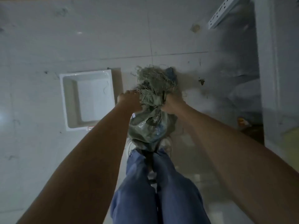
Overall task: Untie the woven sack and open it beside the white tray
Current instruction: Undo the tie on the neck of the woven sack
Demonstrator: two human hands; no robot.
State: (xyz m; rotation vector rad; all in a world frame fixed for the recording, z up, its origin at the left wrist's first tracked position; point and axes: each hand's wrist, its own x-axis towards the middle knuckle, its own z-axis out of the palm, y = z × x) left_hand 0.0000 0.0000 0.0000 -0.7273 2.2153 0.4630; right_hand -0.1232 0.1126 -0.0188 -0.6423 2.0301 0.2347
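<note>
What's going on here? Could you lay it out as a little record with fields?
place: tiled floor, seen from above
sack: woven sack, frayed at the top, standing in front of the person's feet
left hand: gripping the sack's neck on its left side
right hand: gripping the neck on its right side
sack mouth: bunched; tie not discernible
tray: white tray, to the left of the sack, apart from it
tray contents: looks empty
</note>
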